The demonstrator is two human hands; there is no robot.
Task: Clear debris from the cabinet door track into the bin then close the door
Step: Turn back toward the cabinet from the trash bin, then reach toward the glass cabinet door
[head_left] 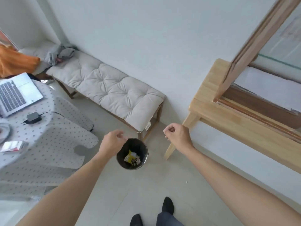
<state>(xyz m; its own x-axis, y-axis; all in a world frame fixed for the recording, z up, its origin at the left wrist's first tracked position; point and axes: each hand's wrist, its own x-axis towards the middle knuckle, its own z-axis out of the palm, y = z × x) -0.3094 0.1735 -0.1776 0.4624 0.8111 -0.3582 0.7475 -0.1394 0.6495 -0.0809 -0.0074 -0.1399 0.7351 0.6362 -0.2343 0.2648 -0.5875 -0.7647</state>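
Note:
A small black bin (132, 154) stands on the floor in front of me, with yellow and pale scraps lying inside. My left hand (112, 141) hovers over its left rim, fingers loosely curled and apart, nothing visible in them. My right hand (177, 134) hangs to the right of the bin, curled into a loose fist; I see nothing in it. The wooden cabinet (228, 121) is at the right, its sliding door (254, 46) open and blurred, with the brown door track (260, 115) along the bottom edge.
A cushioned bench (107, 92) runs along the wall behind the bin. At the left is a table with a dotted cloth (48, 141), a laptop (14, 93) and a charger (33, 117). My feet (167, 207) stand on pale floor tiles.

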